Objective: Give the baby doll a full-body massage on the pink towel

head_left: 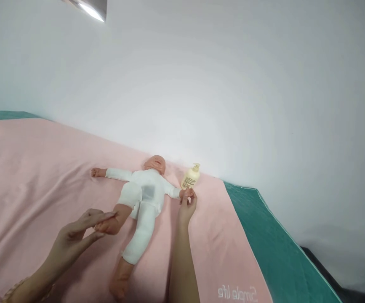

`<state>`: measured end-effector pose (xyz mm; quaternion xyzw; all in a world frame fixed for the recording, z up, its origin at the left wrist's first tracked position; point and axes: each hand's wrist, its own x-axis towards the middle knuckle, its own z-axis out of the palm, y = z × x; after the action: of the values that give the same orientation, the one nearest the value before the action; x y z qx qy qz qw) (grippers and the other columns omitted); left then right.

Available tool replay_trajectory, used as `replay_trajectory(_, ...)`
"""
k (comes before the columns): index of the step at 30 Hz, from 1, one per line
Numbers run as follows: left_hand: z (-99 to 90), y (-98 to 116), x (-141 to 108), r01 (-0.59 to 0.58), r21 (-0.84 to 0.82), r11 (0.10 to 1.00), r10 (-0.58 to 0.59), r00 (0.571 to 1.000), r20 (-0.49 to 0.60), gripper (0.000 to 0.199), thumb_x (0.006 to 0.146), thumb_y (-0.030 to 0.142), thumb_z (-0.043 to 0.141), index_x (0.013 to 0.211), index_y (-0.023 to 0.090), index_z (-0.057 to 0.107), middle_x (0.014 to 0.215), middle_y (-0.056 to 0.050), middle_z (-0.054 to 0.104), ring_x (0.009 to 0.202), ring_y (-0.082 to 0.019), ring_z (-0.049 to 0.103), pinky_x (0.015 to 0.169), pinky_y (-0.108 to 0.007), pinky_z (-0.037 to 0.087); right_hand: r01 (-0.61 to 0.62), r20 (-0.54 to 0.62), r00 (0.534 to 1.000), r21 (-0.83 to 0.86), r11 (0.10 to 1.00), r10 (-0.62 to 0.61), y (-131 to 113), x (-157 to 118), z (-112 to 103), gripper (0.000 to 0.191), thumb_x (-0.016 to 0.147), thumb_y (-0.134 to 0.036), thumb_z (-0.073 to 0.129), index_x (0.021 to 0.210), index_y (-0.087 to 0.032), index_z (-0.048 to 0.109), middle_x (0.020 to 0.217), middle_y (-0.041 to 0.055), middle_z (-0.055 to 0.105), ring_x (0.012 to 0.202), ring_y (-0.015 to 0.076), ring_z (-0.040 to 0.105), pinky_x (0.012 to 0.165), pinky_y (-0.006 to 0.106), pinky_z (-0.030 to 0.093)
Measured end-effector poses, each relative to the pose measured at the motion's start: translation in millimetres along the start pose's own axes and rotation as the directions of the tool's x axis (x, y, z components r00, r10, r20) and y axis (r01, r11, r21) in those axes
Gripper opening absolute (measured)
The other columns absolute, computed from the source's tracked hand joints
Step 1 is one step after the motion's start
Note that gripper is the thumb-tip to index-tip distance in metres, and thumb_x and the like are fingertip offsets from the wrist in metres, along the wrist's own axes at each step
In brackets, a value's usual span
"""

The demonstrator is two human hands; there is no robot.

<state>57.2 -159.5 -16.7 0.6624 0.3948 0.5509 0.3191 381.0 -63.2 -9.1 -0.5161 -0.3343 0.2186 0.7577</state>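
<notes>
A baby doll (142,193) in a white suit lies on its back on a pink towel (43,168), head toward the wall, arms spread. My left hand (81,231) holds the doll's bare foot, the leg lifted and bent. My right hand (187,205) reaches up along the doll's side and pinches the doll's hand with its fingertips. A small cream pump bottle (191,177) lies tilted on the towel just beyond my right hand, not touching it.
The pink towel covers a teal surface (273,248) that shows along the right edge and far left. A plain white wall (233,84) rises right behind the doll's head. The towel's near right corner carries stitched lettering (237,293).
</notes>
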Motion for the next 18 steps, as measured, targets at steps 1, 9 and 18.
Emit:
replay_trajectory(1,-5.1,-4.5,-7.9,-0.031,-0.010,0.999,0.032,0.999,0.036,0.033,0.083,0.036,0.071,0.115,0.027,0.074,0.104,-0.006,0.074,0.098,-0.025,0.067,0.084,-0.032,0.056,-0.047,-0.052,0.997,0.028,0.999,0.048,1.9,5.4,-4.9,0.054,0.077,-0.057,0.067,0.113,-0.017,0.058,0.099,0.0060,0.067,0.062,0.0096,0.056,0.055,0.023,0.045)
replay_trajectory(9,-23.2,-32.7,-65.1,-0.108,0.080,0.991,0.084,0.962,0.259,0.035,0.076,0.038,0.079,0.111,0.041,0.075,0.109,-0.001,0.075,0.103,-0.026,0.071,0.093,-0.034,0.057,-0.219,-0.075,0.971,0.108,0.970,0.228,17.6,22.0,-26.7,0.045,0.078,-0.061,0.066,0.069,-0.019,0.053,0.055,-0.0050,0.050,0.049,0.0085,0.047,0.050,0.022,0.044)
replay_trajectory(18,-14.4,-43.0,-83.2,-0.104,0.131,0.986,0.050,0.931,0.361,0.039,0.081,0.030,0.074,0.118,0.043,0.070,0.115,0.002,0.072,0.110,-0.026,0.068,0.094,-0.031,0.055,-0.241,-0.058,0.967,0.116,0.964,0.248,11.5,18.4,-23.9,0.048,0.079,-0.064,0.065,0.067,-0.019,0.052,0.057,-0.0030,0.053,0.054,0.0104,0.052,0.056,0.025,0.049)
